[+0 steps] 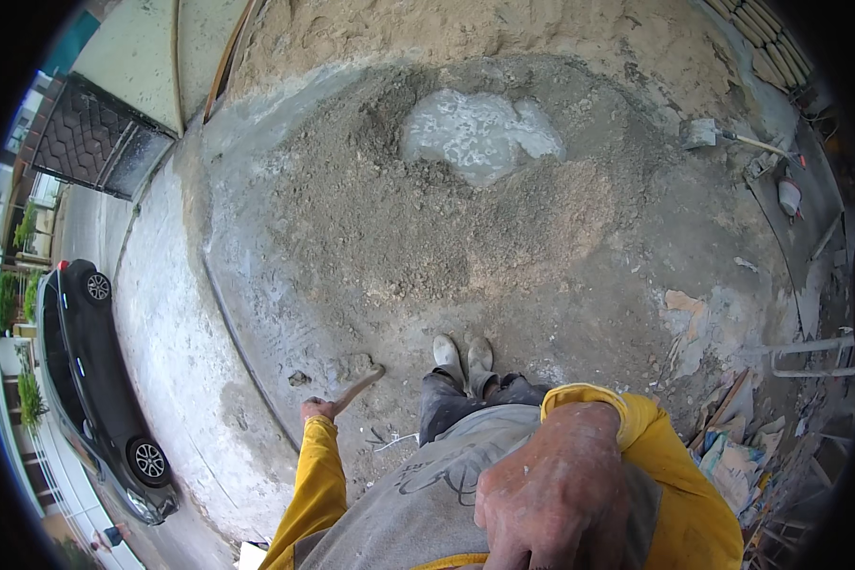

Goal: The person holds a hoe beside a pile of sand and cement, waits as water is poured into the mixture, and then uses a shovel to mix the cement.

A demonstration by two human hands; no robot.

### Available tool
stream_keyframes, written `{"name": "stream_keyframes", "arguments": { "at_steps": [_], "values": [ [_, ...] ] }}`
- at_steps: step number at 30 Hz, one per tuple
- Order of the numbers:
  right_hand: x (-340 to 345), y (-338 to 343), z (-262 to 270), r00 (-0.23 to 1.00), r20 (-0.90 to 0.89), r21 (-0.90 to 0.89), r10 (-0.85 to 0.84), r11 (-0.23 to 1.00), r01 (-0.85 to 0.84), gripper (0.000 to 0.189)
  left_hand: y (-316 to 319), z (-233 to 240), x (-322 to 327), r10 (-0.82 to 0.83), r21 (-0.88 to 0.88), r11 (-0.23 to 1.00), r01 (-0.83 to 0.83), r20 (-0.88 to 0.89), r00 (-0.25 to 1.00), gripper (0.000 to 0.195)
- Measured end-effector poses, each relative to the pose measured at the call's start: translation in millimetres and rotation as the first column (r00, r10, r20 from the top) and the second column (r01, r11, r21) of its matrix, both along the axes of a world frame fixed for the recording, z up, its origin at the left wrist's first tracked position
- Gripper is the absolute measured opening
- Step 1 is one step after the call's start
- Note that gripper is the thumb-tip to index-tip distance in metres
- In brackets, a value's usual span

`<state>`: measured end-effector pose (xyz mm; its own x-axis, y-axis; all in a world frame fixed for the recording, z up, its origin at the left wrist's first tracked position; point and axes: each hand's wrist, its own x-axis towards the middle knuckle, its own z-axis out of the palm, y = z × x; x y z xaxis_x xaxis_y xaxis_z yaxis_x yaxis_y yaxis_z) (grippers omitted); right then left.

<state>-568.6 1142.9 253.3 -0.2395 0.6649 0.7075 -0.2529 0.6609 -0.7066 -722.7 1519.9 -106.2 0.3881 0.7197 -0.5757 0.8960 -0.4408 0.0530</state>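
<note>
My left hand (318, 409), at the lower left, is closed on the end of a wooden handle (360, 388) whose far end reaches over the ground near a clod of mortar. Close to the camera, in front of my chest, my right hand (552, 484) shows its back; its fingers run off the lower edge, so what they do is hidden. Beyond my boots (463, 356) spreads a heap of grey sand and cement mix (427, 221). A pool of grayish water (477, 132) lies in a hollow in the heap.
Pale sand (399, 32) is piled behind the mix. A shovel (744, 139) and a bucket (789, 196) lie at the right. Torn bags and scraps (730, 463) litter the lower right. A dark car (92, 377) stands at the left, with a person (110, 536) farther down.
</note>
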Motion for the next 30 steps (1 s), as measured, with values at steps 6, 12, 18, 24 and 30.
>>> {"name": "stream_keyframes", "arguments": {
  "at_steps": [6,12,18,24,30],
  "values": [
    [1,-1,-1,1.0,-0.02,0.009,0.002,1.0,-0.002,0.033,-6,10,9,0.054,-0.008,0.999,-0.054,0.02,0.998,0.015],
    [-1,-3,-1,0.999,-0.029,0.011,-0.015,1.0,0.016,0.033,12,-16,0,0.036,0.02,0.999,-0.036,0.031,0.999,0.015],
    [2,-6,-6,0.999,-0.027,0.025,-0.031,0.999,0.032,0.03,-12,19,16,0.031,0.019,0.999,-0.032,0.031,0.999,0.014],
    [0,-6,-2,0.999,-0.029,0.085,-0.041,0.995,0.044,0.028,7,-10,1,0.004,0.042,0.999,-0.005,0.028,1.0,0.014],
    [3,-10,-2,1.0,0.006,0.023,-0.028,0.999,0.028,0.028,2,-8,1,-0.013,0.044,0.999,0.012,0.034,0.999,0.017]
  ]
}}
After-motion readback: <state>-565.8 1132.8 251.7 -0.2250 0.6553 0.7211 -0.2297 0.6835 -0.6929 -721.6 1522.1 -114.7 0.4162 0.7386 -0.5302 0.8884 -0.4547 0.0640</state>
